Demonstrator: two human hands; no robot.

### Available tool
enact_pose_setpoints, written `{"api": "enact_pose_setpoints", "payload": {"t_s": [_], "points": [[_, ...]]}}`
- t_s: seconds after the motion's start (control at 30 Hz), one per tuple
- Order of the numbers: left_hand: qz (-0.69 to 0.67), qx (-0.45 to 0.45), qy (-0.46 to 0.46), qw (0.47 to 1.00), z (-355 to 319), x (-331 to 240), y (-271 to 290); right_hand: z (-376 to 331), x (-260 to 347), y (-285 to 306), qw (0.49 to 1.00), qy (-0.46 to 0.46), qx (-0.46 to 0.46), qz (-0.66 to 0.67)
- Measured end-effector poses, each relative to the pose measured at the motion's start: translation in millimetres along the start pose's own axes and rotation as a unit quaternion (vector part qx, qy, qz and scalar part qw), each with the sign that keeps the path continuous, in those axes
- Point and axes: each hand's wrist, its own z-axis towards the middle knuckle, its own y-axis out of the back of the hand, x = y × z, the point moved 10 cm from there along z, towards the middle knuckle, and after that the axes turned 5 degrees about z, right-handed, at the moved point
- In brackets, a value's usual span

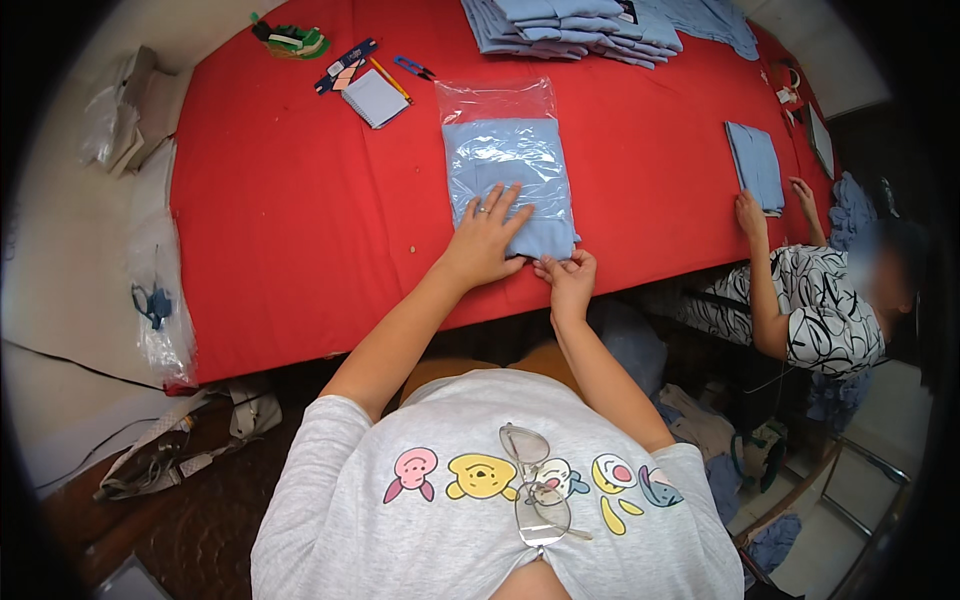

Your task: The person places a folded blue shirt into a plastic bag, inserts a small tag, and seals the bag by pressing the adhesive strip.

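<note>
One packet [515,165], a folded light-blue garment [478,160] inside a clear plastic bag [495,98], lies on the red-covered bench [330,220] close to the middle of its near edge. An unfilled stretch of the bag reaches past the garment toward the bench's far edge.

The left hand [482,245] rests flat on the near part of the packet, toward its left side, with fingers spread and pointing to the far edge; it presses on the surface and grips nothing. Most of the packet lies beyond this hand and to its right. The right hand [571,285] is at the packet's near end, by the right corner, its fingertips pinched together there; whether they grasp plastic alone or cloth too, I cannot tell. From this hand the packet extends away and leftward.

Beyond the packet, to the left, are a white notepad [376,102], a yellow pencil [391,80] and blue snips [411,66]. A pile of folded blue garments [560,30] sits at the far edge. Along the left edge, dark scissors [152,304] rest on clear plastic [162,255]. Near the right edge, a co-worker's hands [750,215] are at another folded blue garment [754,165], well apart from the packet.
</note>
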Motion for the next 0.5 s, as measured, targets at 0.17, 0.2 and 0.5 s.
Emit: {"api": "enact_pose_setpoints", "payload": {"t_s": [0.17,0.2,0.5], "points": [[-0.027,-0.052,0.036,0.998,6,11,7,-12,-1,8,0.999,-0.009,0.014,0.033],[-0.027,-0.061,0.037,0.997,10,11,7,-13,1,9,0.999,-0.012,0.006,0.039],[-0.036,-0.049,0.048,0.997,25,15,2,12,4,-24,0.991,-0.114,0.056,0.036]]}}
